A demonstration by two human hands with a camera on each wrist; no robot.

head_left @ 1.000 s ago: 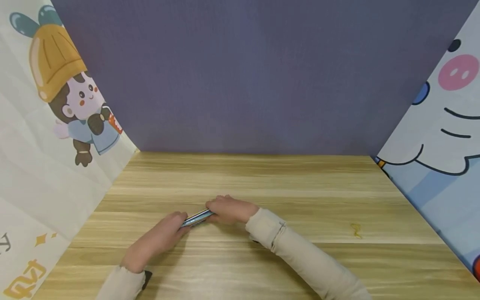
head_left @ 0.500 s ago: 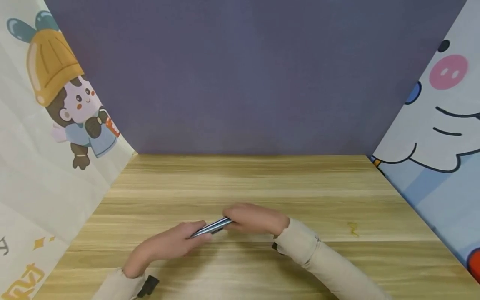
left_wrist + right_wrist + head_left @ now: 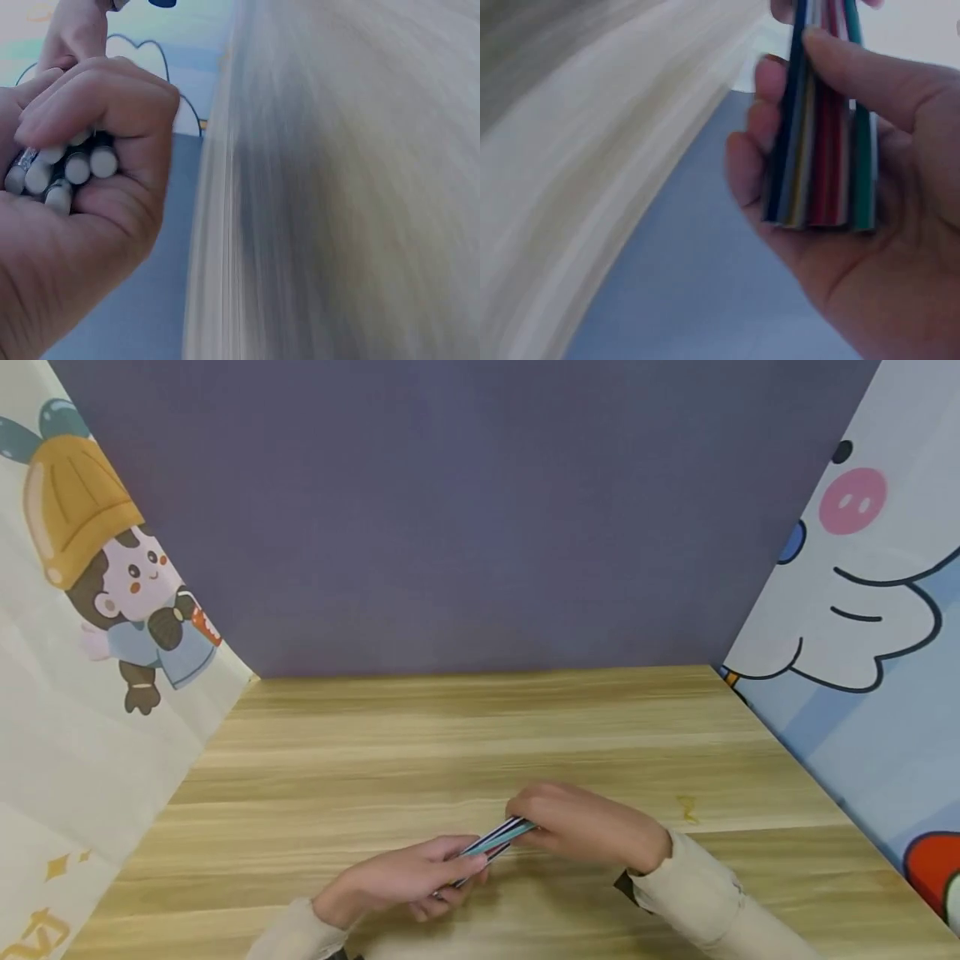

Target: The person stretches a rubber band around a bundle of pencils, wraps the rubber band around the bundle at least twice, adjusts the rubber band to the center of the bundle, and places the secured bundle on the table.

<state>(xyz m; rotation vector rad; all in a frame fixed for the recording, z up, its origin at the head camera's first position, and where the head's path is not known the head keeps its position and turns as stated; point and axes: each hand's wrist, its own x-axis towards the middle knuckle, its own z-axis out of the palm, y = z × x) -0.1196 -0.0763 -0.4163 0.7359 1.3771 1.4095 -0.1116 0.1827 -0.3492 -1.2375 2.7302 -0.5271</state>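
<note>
Both hands hold a bundle of slim pencils [image 3: 501, 837] over the table. My left hand [image 3: 408, 875] grips the lower left end. In the left wrist view its fingers [image 3: 112, 97] curl round the bundle, and several round whitish ends [image 3: 77, 166] show inside the fist. My right hand [image 3: 592, 825] holds the upper right end. Blurred navy, gold, red and teal shafts [image 3: 825, 165] lie side by side in the right wrist view, with the thumb [image 3: 870, 71] across them and fingers wrapped behind. Seen from the head, the bundle tilts up toward the right.
The wood-grain table [image 3: 450, 735] spreads beneath both hands. A small yellowish mark [image 3: 687, 808] shows on it at the right. A grey-purple panel [image 3: 465, 518] stands at the back, with cartoon-printed sheets on the left [image 3: 67, 760] and right [image 3: 900, 710].
Both hands and the bundle have moved right and closer to the person. The bundle is tilted more steeply, and more of its coloured length shows between the hands. The head view has shifted slightly.
</note>
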